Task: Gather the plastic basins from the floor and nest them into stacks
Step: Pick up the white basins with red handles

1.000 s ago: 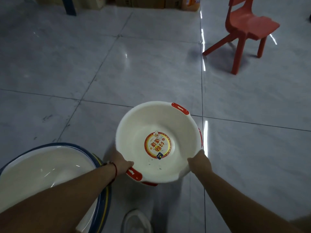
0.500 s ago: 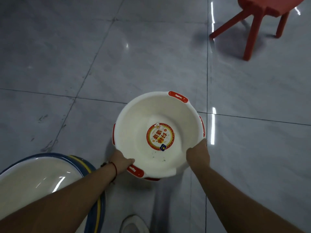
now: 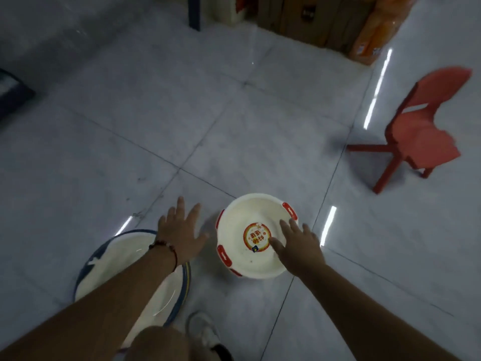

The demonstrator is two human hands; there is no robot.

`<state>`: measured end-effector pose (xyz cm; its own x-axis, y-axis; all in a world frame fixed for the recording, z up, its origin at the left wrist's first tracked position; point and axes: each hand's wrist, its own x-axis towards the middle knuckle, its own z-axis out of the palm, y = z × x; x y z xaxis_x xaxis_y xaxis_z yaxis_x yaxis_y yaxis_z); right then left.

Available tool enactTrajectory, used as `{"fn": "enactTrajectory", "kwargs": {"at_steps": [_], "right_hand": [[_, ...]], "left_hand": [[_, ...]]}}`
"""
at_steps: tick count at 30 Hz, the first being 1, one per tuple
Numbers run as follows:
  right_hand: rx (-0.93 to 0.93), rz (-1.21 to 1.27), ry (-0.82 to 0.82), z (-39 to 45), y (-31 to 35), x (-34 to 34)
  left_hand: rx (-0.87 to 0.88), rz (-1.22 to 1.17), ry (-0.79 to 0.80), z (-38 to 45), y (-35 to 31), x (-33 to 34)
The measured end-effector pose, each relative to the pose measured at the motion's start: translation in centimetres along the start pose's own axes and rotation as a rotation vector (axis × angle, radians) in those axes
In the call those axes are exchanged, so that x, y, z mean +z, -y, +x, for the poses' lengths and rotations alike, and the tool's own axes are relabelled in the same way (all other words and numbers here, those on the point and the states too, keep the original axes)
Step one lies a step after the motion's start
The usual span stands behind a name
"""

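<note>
A white plastic basin (image 3: 240,261) with red handles and a round red label sits on the grey tiled floor. My right hand (image 3: 298,246) hovers over its right side with fingers spread, holding nothing. My left hand (image 3: 181,233), with a bead bracelet on the wrist, is spread flat just left of the basin, apart from it. A larger white basin with a blue rim (image 3: 117,259) lies on the floor at the lower left, partly hidden under my left forearm.
A red plastic chair (image 3: 419,131) stands at the right. Cardboard boxes (image 3: 307,19) and an orange package (image 3: 374,35) line the far wall. A dark object (image 3: 13,95) lies at the left edge. My shoe (image 3: 201,332) is near the bottom.
Both hands have let go of the red-handled basin, which now rests on the floor. The fingers have spread open, and the view has pulled up and back.
</note>
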<state>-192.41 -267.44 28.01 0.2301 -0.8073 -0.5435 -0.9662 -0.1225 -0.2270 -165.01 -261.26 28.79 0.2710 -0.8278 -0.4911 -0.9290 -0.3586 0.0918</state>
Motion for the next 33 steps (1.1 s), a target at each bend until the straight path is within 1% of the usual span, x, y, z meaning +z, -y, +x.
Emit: {"fn": "enactTrajectory", "kwargs": {"at_steps": [4, 6, 8, 10, 12, 15, 18, 21, 23, 26, 28, 30, 33], "right_hand": [[-0.189, -0.131, 0.039, -5.7, 9.8, -11.6], [-0.266, -0.19, 0.049, -8.4, 15.2, -16.2], [-0.353, -0.209, 0.068, -11.1, 20.6, -18.9], [-0.453, -0.211, 0.097, -13.6, 25.3, -19.8], [-0.554, -0.262, 0.14, -15.6, 29.1, -19.0], [-0.741, -0.436, 0.169, -17.7, 34.4, -17.1], [-0.983, -0.605, 0.179, -20.7, 39.7, -15.5], [-1.244, -0.675, 0.182, -25.4, 43.5, -14.0], [-1.418, -0.724, 0.2, -28.8, 44.6, -12.8], [-1.602, -0.784, 0.367, -34.1, 44.5, -11.2], [-1.695, -0.821, 0.446, -37.2, 43.9, -10.3], [-1.748, -0.866, 0.504, -39.7, 43.0, -9.4], [-1.838, -0.969, 0.555, -42.9, 41.7, -7.9]], "left_hand": [[-0.039, -0.096, -0.077, -8.2, 6.1, -13.0], [-0.098, -0.127, -0.092, -13.0, 9.8, -17.5], [-0.207, -0.155, -0.109, -18.1, 13.3, -20.2], [-0.332, -0.2, -0.131, -23.0, 16.4, -21.2], [-0.482, -0.293, -0.138, -27.7, 19.0, -21.1], [-0.76, -0.444, -0.186, -34.9, 22.8, -19.5], [-1.015, -0.459, -0.202, -43.4, 24.4, -17.3], [-1.234, -0.531, -0.211, -51.4, 22.6, -15.3], [-1.357, -0.613, -0.266, -56.4, 19.6, -13.6], [-1.557, -0.677, -0.353, -63.4, 12.8, -10.6], [-1.696, -0.709, -0.31, -67.2, 7.7, -8.5], [-1.827, -0.778, -0.229, -70.0, 2.7, -7.1], [-1.914, -0.833, -0.174, -71.6, -3.0, -5.5]]}}
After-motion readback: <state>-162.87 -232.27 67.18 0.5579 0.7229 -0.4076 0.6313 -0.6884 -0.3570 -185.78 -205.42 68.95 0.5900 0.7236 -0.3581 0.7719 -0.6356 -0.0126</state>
